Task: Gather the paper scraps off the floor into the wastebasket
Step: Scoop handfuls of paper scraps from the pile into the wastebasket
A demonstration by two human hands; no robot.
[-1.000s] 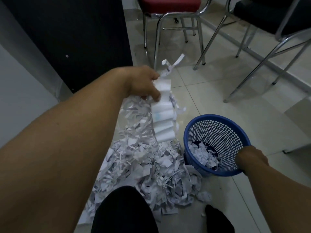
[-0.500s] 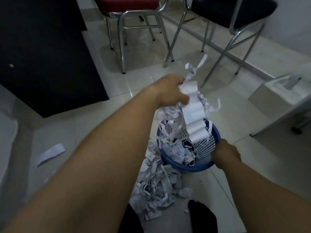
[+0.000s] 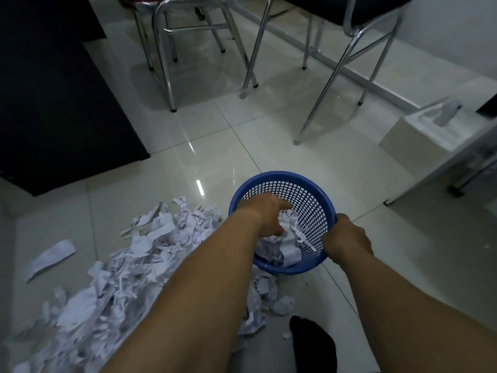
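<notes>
dim, bluish light; glare streaks on the glossy floor tiles [image 3: 199,184], edges bent by the wide lens.

Around the fingers [image 3: 283,205] of the left hand [image 3: 265,218] the wastebasket [image 3: 282,175] is blue grid mesh; scraps [image 3: 290,251] beneath them are white; tiles [image 3: 269,135] beyond them pale grey-white.

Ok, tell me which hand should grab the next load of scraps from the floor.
Left. The scrap pile lies left of the wastebasket, beside that arm; the left hand, inside the wastebasket, looks nearest to it. The right hand grips the rim, probably holding it steady.
</notes>
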